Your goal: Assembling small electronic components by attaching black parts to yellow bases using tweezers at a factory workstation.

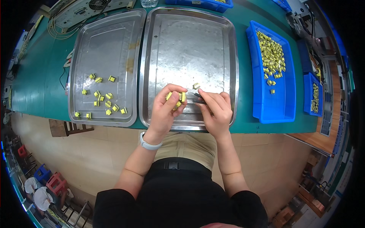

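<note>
Over the near part of the middle metal tray (186, 45), my left hand (161, 114) is closed around several small yellow transformers (183, 97), with the thumb lying across them. My right hand (218, 114) pinches a pair of black tweezers (199, 99), whose tips point left toward the held parts. Whether the tips touch a transformer I cannot tell. One loose yellow transformer (196, 86) lies on the tray just beyond the tweezers.
On the left metal tray (110, 41) several yellow transformers (108, 103) are scattered. A blue bin (273, 108) on the right holds a heap of them (270, 53). A smaller blue bin (307, 93) stands farther right. Behind the left tray sits a metal-cased instrument (81, 15) with cables.
</note>
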Demonstrator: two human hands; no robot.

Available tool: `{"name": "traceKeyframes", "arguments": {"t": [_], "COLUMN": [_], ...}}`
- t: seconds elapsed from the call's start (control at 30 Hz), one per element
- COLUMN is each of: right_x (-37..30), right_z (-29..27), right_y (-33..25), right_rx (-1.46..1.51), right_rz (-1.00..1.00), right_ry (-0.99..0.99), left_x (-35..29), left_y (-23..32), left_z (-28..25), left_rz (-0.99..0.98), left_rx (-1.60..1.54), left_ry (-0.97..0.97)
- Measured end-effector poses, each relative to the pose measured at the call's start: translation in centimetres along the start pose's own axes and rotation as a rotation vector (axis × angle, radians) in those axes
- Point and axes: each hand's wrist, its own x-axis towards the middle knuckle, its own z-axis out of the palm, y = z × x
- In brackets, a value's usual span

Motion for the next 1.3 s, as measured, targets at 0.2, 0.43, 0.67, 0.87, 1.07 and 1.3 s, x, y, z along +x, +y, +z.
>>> {"name": "traceKeyframes", "arguments": {"t": [0.2, 0.43, 0.67, 0.87, 1.07, 1.3], "right_x": [0.2, 0.2, 0.6, 1.4, 1.7, 1.0], "right_z": [-0.1, 0.0, 0.9, 1.8, 1.9, 0.9], "right_y": [-0.2, 0.0, -0.1, 0.1, 0.3, 0.6], "right_rx": [0.01, -0.006, -0.055, -0.172, -0.171, 0.118], "right_rz": [-0.053, -0.082, 0.078, 0.139, 0.118, 0.175], "right_ry": [-0.023, -0.008, 0.025, -0.086, -0.115, 0.034], "left_x": [-0.1, -0.1, 0.4, 0.5, 0.4, 0.5], "left_y": [0.2, 0.6, 0.4, 0.0, 0.2, 0.2], "left_z": [0.2, 0.3, -0.3, -1.5, -0.6, 0.0], "left_rz": [-0.045, -0.07, -0.01, -0.004, -0.021, -0.096], "left_rx": [0.041, 0.056, -0.208, -0.412, -0.272, -0.109], "left_ry": [0.006, -0.023, 0.034, 0.001, 0.08, 0.111]}}
